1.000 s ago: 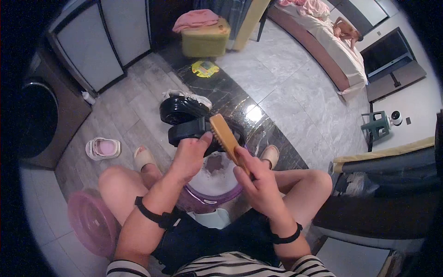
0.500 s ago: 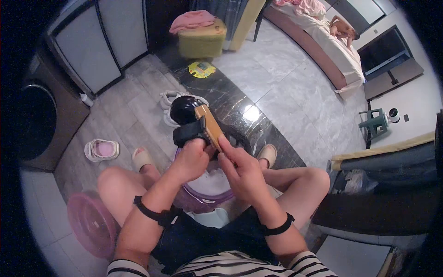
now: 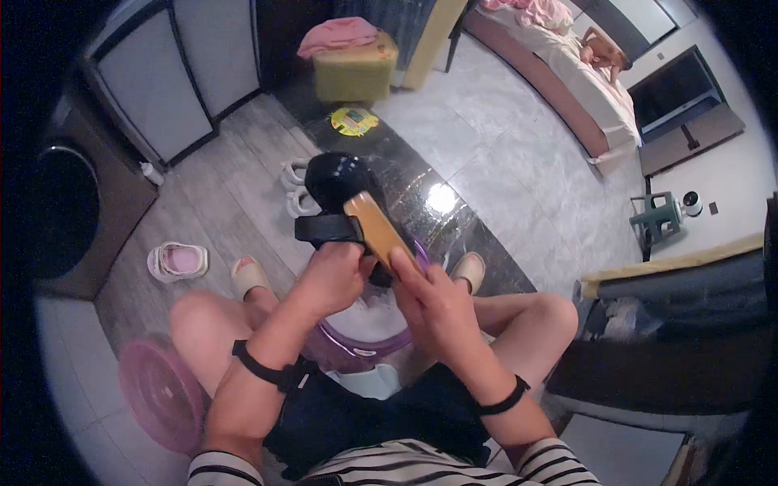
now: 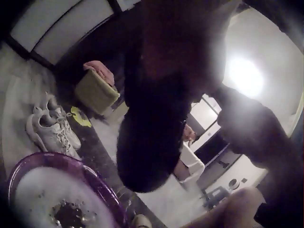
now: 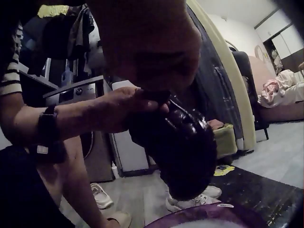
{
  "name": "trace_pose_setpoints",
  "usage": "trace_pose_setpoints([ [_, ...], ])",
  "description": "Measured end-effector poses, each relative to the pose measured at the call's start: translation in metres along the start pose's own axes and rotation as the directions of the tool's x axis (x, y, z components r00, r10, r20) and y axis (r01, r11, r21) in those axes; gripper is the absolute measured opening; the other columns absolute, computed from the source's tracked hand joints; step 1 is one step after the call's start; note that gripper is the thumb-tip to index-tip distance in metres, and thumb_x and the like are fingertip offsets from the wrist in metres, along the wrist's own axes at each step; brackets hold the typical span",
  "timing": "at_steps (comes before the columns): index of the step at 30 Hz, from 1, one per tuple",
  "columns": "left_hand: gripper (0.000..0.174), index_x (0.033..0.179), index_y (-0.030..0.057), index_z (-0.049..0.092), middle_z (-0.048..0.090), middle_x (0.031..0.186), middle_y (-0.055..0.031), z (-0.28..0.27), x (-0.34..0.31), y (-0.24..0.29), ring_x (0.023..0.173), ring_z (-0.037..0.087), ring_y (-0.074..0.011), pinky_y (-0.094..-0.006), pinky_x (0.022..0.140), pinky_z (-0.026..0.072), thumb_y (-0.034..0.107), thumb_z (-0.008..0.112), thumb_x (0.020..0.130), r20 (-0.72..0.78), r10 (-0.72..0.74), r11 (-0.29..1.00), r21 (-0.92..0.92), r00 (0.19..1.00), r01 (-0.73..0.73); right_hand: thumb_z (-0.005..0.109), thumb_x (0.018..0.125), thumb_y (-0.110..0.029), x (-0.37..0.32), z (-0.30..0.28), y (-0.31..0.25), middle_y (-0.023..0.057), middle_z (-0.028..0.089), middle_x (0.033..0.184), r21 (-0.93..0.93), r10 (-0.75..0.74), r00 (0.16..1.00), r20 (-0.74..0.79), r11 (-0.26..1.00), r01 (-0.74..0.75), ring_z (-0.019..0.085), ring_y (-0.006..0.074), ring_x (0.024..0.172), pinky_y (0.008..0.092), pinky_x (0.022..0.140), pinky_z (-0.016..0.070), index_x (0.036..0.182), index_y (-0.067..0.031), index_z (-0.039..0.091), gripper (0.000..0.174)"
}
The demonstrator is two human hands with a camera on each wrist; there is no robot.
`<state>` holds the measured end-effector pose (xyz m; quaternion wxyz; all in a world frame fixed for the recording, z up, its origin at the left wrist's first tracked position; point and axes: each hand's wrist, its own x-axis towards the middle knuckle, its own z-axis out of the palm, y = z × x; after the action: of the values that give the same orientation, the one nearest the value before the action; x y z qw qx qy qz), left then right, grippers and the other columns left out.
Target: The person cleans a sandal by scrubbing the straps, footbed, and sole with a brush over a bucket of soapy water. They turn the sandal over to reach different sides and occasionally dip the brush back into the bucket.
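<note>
In the head view a glossy black shoe (image 3: 340, 178) is held up over the purple basin, tilted, with a black strap-like part (image 3: 324, 229) at its near left. My left hand (image 3: 332, 279) grips the shoe at its near end, knuckles up. A wooden scrubbing brush (image 3: 377, 227) lies slantwise against the shoe, its back facing up. My right hand (image 3: 442, 312) holds the brush by its lower end. Below both hands the purple basin (image 3: 356, 344) contains foamy water (image 3: 365, 322). The right wrist view shows the shoe (image 5: 183, 147) wet and shiny; the bristles are hidden.
White sneakers (image 4: 52, 126) stand on the floor behind the basin. A pink basin (image 3: 162, 397) leans at my left, near a pale clog (image 3: 180, 261). Farther off are a washing machine (image 3: 113, 194), a yellow-green stool (image 3: 356, 73) and a person (image 3: 604, 53) on a bed (image 3: 559, 89).
The shoe has turned and its glossy end has risen away from me. The brush swung left across it, then shifted slightly back right with my right hand. My left hand keeps its grip.
</note>
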<state>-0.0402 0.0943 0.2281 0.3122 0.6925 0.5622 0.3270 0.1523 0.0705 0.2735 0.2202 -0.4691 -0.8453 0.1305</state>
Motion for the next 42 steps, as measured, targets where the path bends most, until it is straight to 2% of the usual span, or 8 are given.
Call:
trace_pose_setpoints([
  [7, 0.014, 0.097, -0.0027, 0.064, 0.066, 0.092, -0.0266, 0.002, 0.002, -0.011, 0.092, 0.063, -0.0458, -0.048, 0.075, 0.0512, 0.005, 0.06, 0.087, -0.126, 0.003, 0.915, -0.4, 0.992, -0.054, 0.069, 0.085, -0.011, -0.008, 0.002, -0.015, 0.01, 0.057, 0.081, 0.005, 0.018, 1.0, -0.009, 1.0, -0.018, 0.061, 0.0276, 0.066, 0.0395, 0.054, 0.0446, 0.138, -0.0185, 0.054, 0.056],
  [10, 0.02, 0.105, -0.0021, 0.064, 0.067, 0.097, -0.026, 0.009, 0.003, -0.01, 0.095, 0.065, -0.0432, -0.043, 0.075, 0.0527, 0.004, 0.06, 0.087, -0.005, 0.001, 0.981, -0.195, 1.0, -0.002, 0.069, 0.083, -0.009, 0.002, 0.004, -0.011, 0.0099, 0.057, 0.08, 0.007, 0.061, 0.998, -0.03, 0.998, -0.061, 0.061, 0.028, 0.065, 0.0392, 0.057, 0.0476, 0.136, -0.0217, 0.057, 0.056],
  [14, 0.018, 0.11, 0.0002, 0.064, 0.071, 0.108, -0.0116, 0.004, 0.006, -0.03, 0.099, 0.068, -0.0177, -0.0328, 0.085, 0.0545, -0.002, 0.056, 0.094, -0.025, -0.005, 0.933, -0.36, 1.0, -0.004, 0.069, 0.083, -0.008, -0.001, 0.003, -0.019, 0.008, 0.056, 0.075, 0.036, 0.09, 0.996, 0.021, 0.995, -0.09, 0.06, 0.0276, 0.062, 0.0395, 0.058, 0.0475, 0.133, -0.0213, 0.06, 0.052],
  [19, 0.009, 0.098, -0.0068, 0.058, 0.072, 0.1, -0.0194, 0.005, 0.014, -0.028, 0.094, 0.071, -0.0241, -0.0334, 0.08, 0.0546, -0.001, 0.057, 0.091, -0.164, -0.1, 0.879, -0.476, 0.981, 0.01, 0.068, 0.085, -0.009, -0.007, -0.012, -0.013, 0.0082, 0.057, 0.075, 0.061, 0.083, 0.992, 0.1, 0.994, -0.089, 0.06, 0.0263, 0.065, 0.0372, 0.061, 0.0444, 0.133, -0.0191, 0.06, 0.05],
  [23, 0.016, 0.111, -0.0043, 0.056, 0.066, 0.115, -0.0116, -0.002, 0.01, -0.023, 0.103, 0.066, -0.0194, -0.0322, 0.091, 0.0531, -0.001, 0.054, 0.096, -0.01, -0.173, 0.619, -0.779, 0.985, 0.101, 0.069, 0.086, -0.009, -0.003, -0.01, -0.005, 0.0094, 0.058, 0.075, 0.211, 0.028, 0.999, 0.022, 0.977, -0.032, 0.059, 0.0223, 0.068, 0.0324, 0.063, 0.0425, 0.132, -0.011, 0.06, 0.046],
  [30, 0.025, 0.112, -0.0005, 0.062, 0.069, 0.101, -0.0044, -0.016, 0.007, -0.008, 0.089, 0.063, -0.0112, -0.029, 0.081, 0.0516, 0.003, 0.065, 0.088, 0.073, -0.167, 0.84, -0.511, 0.983, 0.181, 0.065, 0.09, -0.006, -0.01, -0.038, 0.016, 0.0094, 0.06, 0.079, 0.291, 0.074, 0.995, 0.069, 0.952, -0.091, 0.056, 0.0143, 0.069, 0.0278, 0.065, 0.045, 0.131, -0.0043, 0.06, 0.041],
  [36, 0.023, 0.102, -0.0016, 0.066, 0.068, 0.095, -0.0041, -0.032, -0.001, 0.019, 0.089, 0.061, -0.0101, -0.029, 0.081, 0.0504, 0.003, 0.063, 0.08, 0.249, -0.176, 0.847, -0.455, 0.952, 0.275, 0.067, 0.09, -0.019, -0.002, -0.04, 0.024, 0.0109, 0.063, 0.078, 0.495, 0.06, 0.985, 0.164, 0.859, -0.135, 0.064, 0.0244, 0.068, 0.0344, 0.066, 0.051, 0.128, -0.0118, 0.063, 0.038],
  [42, 0.033, 0.111, -0.0019, 0.064, 0.068, 0.096, -0.0031, -0.027, -0.002, 0.012, 0.087, 0.061, -0.0114, -0.0298, 0.079, 0.0517, 0.006, 0.065, 0.079, 0.095, -0.062, 0.788, -0.607, 0.994, 0.107, 0.069, 0.088, -0.011, 0.008, -0.03, 0.016, 0.0115, 0.057, 0.069, 0.169, 0.029, 0.999, 0.027, 0.985, -0.033, 0.055, 0.0244, 0.06, 0.0361, 0.06, 0.0448, 0.126, -0.0093, 0.064, 0.039],
])
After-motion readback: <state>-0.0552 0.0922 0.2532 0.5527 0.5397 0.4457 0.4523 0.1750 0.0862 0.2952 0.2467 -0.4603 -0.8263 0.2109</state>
